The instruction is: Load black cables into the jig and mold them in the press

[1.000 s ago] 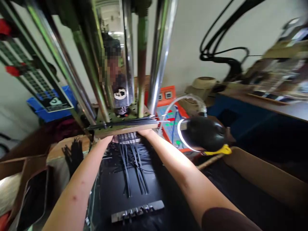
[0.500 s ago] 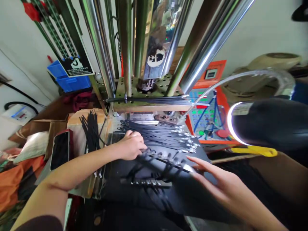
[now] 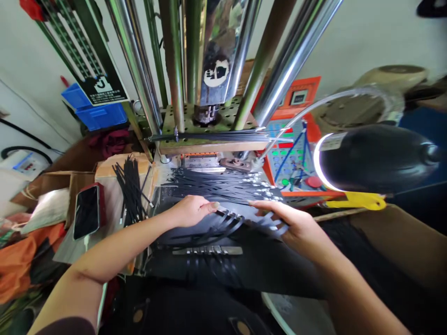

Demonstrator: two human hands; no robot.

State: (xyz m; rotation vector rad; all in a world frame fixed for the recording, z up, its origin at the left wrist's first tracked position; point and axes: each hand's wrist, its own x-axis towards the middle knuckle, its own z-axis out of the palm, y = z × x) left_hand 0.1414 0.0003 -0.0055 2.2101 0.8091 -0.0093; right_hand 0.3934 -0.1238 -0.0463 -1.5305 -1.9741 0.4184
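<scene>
Just now, the left hand (image 3: 191, 211) lies on black cables (image 3: 223, 184), fingers bent, grip unclear; the open right hand (image 3: 295, 223) touches them from three o'clock.

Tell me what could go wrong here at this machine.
The black cables under the left hand and right hand cross each other and might snag the rows of cables behind them. Those rows lie right below the perforated plate, so reaching in could be risky if the machine cycles. The phone could get knocked.
</scene>
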